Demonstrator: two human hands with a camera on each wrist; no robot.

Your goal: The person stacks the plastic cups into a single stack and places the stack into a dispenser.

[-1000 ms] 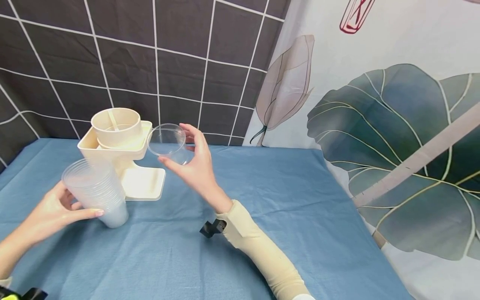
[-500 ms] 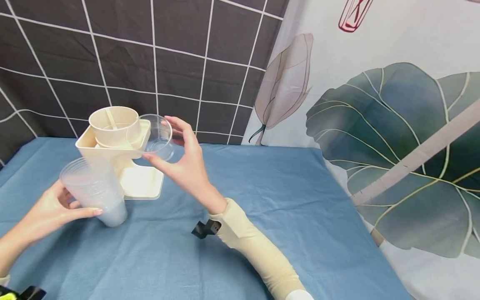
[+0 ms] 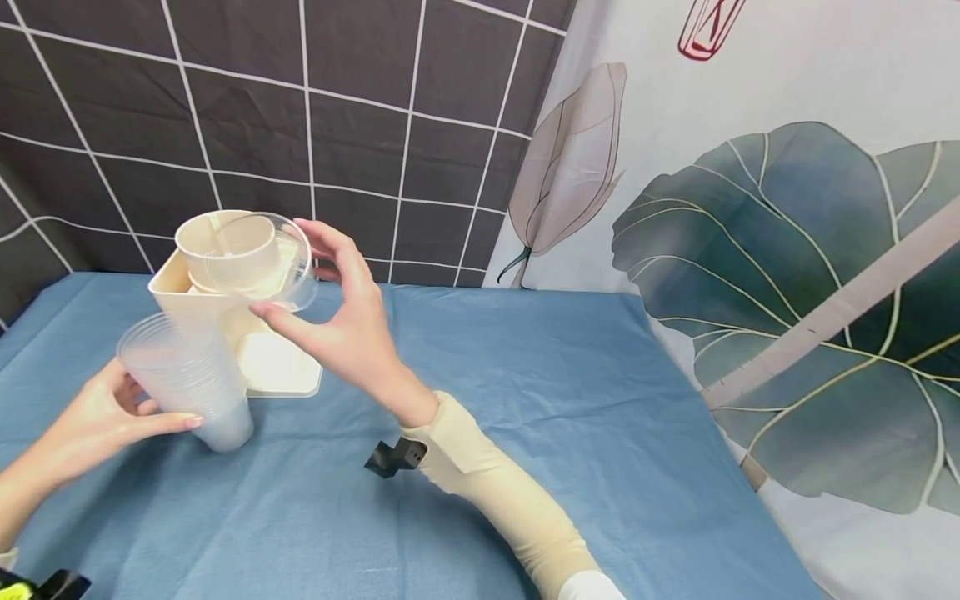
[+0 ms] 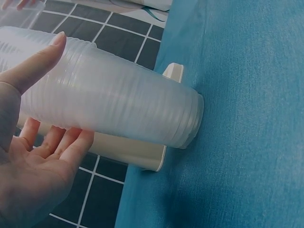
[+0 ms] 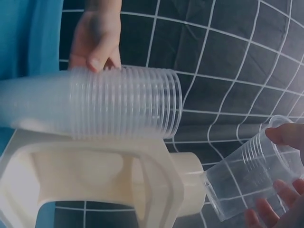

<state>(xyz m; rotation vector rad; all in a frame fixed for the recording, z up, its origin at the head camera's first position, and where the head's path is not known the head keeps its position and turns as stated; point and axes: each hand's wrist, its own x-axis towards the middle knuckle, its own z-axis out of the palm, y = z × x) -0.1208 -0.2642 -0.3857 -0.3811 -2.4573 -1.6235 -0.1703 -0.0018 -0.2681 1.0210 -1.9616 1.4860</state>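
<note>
In the head view, my left hand (image 3: 112,417) holds a tilted stack of clear plastic cups (image 3: 187,367), thumb on one side and fingers on the other. The stack's bottom is down near the cloth, as the left wrist view shows the stacked cups (image 4: 128,95) too. My right hand (image 3: 341,321) grips a single clear plastic cup (image 3: 302,287) near its rim. That plastic cup (image 5: 247,173) is tilted, its base close to the round cream container (image 5: 190,183) in the right wrist view; I cannot tell whether they touch.
A cream plastic stand (image 3: 285,371) with a flat foot and a square upper tray is behind the stack. In its tray sits a round container (image 3: 197,265) with an upright strip inside. Blue cloth (image 3: 562,400) covers the table, before a dark gridded backdrop (image 3: 360,150).
My right hand has moved left with the single cup, which now overlaps the round container in the head view. The left hand and its stack have barely moved.
</note>
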